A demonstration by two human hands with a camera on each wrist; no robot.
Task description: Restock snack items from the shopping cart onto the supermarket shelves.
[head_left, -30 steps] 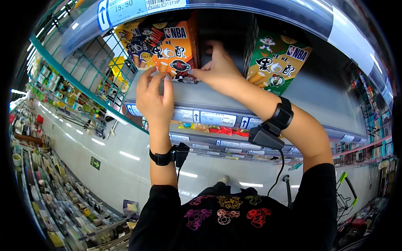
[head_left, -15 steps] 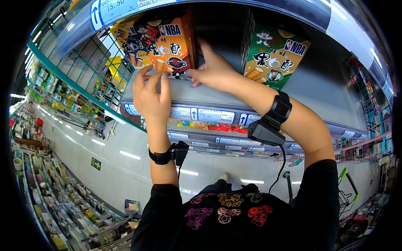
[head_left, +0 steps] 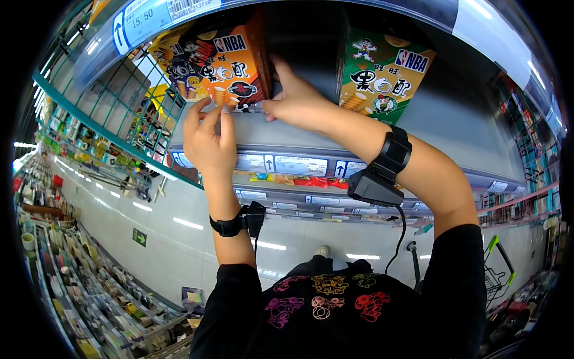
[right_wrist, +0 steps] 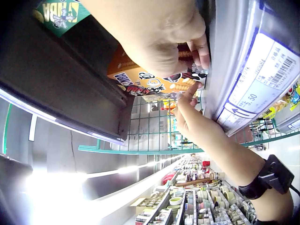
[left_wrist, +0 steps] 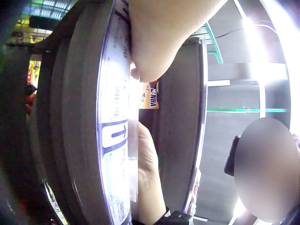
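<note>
An orange NBA-branded snack box (head_left: pixel 226 69) stands upright on the grey shelf (head_left: pixel 287 133), beside a dark purple and yellow box (head_left: pixel 174 69). At the orange box's lower front, my left hand (head_left: pixel 209 134) touches with its fingertips, fingers loosely bent. My right hand (head_left: pixel 299 100) lies along that box's right side, thumb by the front bottom corner and fingers reaching back. In the right wrist view, fingertips of both hands meet the orange box (right_wrist: pixel 145 77) near the shelf surface. A green and gold box (head_left: pixel 385 75) stands apart to the right.
A green wire rack (head_left: pixel 107 122) borders the shelf on the left. Price labels (head_left: pixel 297 164) run along the front edge, and another shelf edge (head_left: pixel 239 5) hangs overhead. Colourful packets (head_left: pixel 311 181) lie on a lower shelf. A trolley (head_left: pixel 497 269) stands behind at right.
The head view has shifted, so shelf, boxes and hands all appear further left. Both hands stay at the orange box; the gap to the green box looks about the same.
</note>
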